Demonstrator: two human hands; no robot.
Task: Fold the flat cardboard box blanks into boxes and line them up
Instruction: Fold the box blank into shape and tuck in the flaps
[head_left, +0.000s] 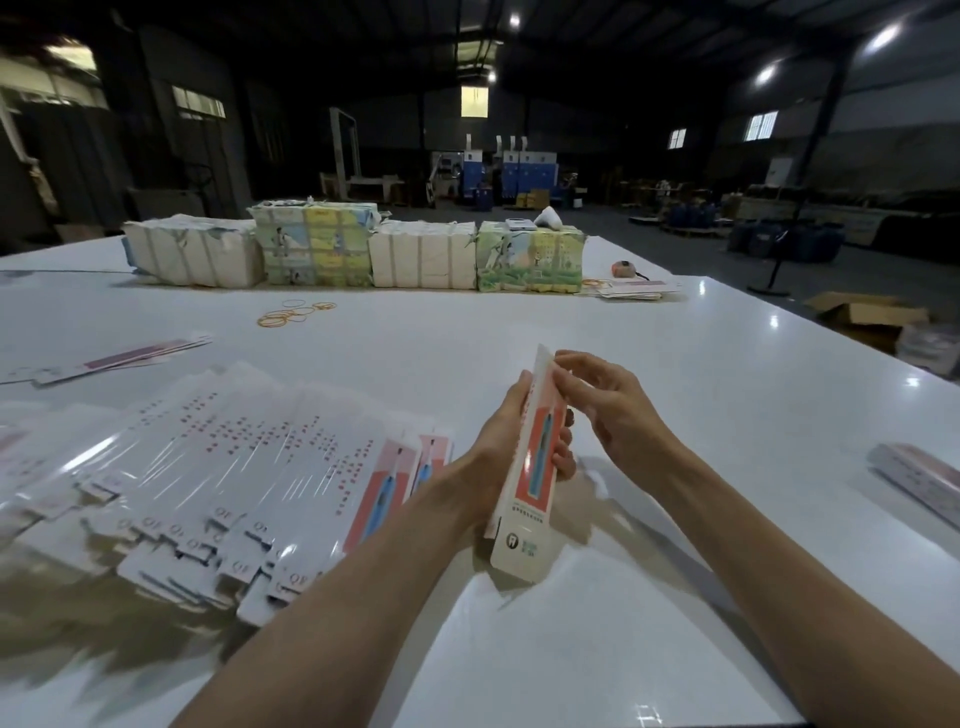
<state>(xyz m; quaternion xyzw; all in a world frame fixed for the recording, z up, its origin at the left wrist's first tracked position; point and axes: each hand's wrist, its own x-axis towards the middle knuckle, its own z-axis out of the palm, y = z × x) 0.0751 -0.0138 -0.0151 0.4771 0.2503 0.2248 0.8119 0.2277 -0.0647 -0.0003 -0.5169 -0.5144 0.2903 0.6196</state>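
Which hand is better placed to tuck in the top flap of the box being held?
Right, probably. The right hand pinches the box just beside its top flap, while the left hand grips the box around its middle, steadying it.

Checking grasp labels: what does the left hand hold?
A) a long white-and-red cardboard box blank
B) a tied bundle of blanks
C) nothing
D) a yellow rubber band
A: the left hand curls round the long white-and-red cardboard box blank, held up off the table, while the right hand pinches its upper edge.
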